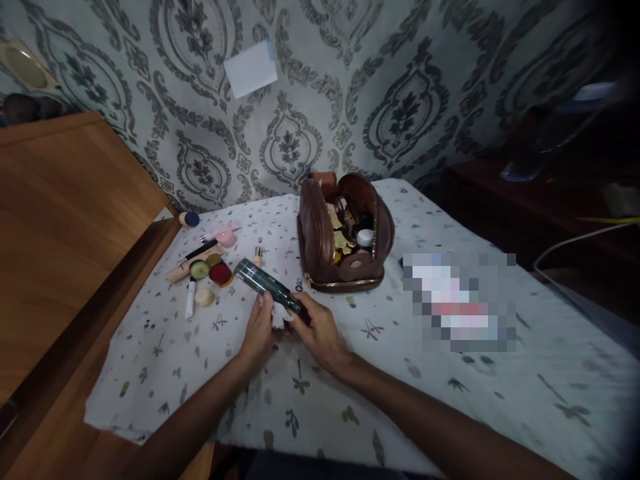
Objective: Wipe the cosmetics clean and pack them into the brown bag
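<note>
A dark green bottle (264,279) lies tilted above the cloth, its narrower end toward me. My right hand (323,331) is closed round that narrow end. Closed on a crumpled white wipe (280,315), my left hand (258,328) presses it to the underside of the bottle. Beyond them stands an unzipped brown cosmetic bag (316,230), filled with several small items, among them a white-lidded container (365,237). To the left lie a red round compact (221,274), a green round pot (199,269), a white tube (190,298) and a cream-coloured sponge (204,297).
A patterned white cloth (320,427) covers the table. Wooden furniture (60,200) rises at the left. On the right lies a blurred-out item (457,303), and a clear plastic bottle (545,143) leans farther back. Papered wall (330,87) closes off the far side.
</note>
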Demonstrator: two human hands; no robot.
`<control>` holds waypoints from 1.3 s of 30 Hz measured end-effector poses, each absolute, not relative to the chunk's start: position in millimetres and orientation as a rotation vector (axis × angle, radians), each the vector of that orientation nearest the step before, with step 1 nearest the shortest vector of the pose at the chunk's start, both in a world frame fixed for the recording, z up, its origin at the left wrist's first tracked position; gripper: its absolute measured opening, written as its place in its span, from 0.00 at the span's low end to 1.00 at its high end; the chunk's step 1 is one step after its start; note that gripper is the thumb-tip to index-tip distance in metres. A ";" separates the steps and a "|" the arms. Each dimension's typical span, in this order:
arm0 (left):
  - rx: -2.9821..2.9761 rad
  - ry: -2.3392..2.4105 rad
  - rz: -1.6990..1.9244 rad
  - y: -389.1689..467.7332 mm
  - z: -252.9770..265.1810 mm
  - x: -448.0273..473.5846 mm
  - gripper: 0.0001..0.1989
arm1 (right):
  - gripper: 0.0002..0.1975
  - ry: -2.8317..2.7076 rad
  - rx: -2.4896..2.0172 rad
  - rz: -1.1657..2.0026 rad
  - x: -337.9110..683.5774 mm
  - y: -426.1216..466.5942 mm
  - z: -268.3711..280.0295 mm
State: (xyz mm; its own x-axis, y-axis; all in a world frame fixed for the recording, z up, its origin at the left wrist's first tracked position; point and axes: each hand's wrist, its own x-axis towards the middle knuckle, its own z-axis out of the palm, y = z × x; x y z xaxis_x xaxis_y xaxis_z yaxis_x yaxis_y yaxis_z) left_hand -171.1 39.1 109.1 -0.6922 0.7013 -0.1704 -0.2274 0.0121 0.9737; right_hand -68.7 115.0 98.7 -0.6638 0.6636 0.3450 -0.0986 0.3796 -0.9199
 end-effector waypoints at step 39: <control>1.799 2.338 1.186 28.6 124.8 -220.7 0.13 | 0.08 -2.009 -0.403 1.065 -55.6 112.7 104.1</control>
State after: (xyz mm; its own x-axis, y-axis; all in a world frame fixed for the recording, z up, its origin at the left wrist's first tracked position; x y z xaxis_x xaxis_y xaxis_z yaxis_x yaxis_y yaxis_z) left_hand -220.7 28.6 124.8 -0.3594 0.8178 0.4495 0.8459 0.0820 0.5270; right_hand -55.6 112.7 104.1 -0.6223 0.5948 0.5089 -0.0870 0.5935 -0.8001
